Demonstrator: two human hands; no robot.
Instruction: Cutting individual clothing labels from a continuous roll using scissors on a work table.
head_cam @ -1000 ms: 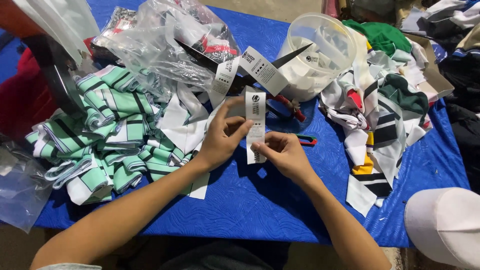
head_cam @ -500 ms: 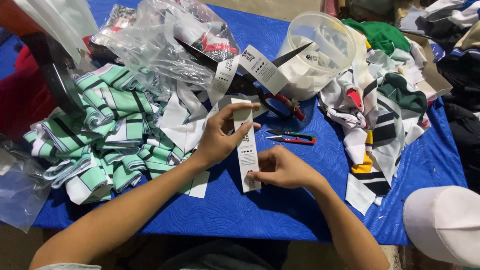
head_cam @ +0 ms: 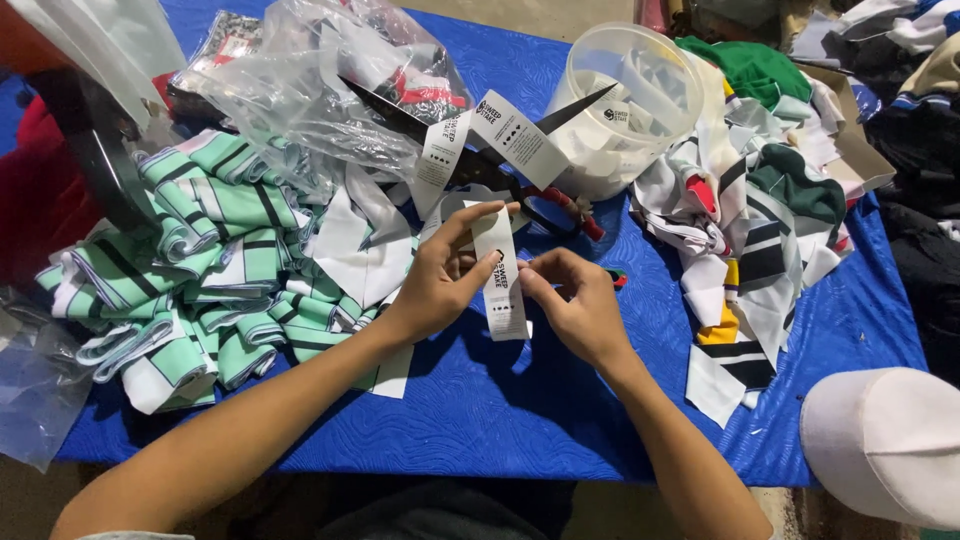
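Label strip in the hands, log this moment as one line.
left hand: pinching white label strip | right hand: pinching same strip | strip: upright over blue table | nearby: scissors, striped fabric pile

Head camera, looking down, close over table [head_cam: 520, 420]

label strip [head_cam: 503, 285]: white, black print | tablecloth [head_cam: 500, 400]: blue

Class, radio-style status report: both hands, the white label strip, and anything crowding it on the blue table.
Left hand and right hand both pinching the white label strip, held upright above the blue table. Scissors lie just behind. Green striped cloth pile at left, apart.
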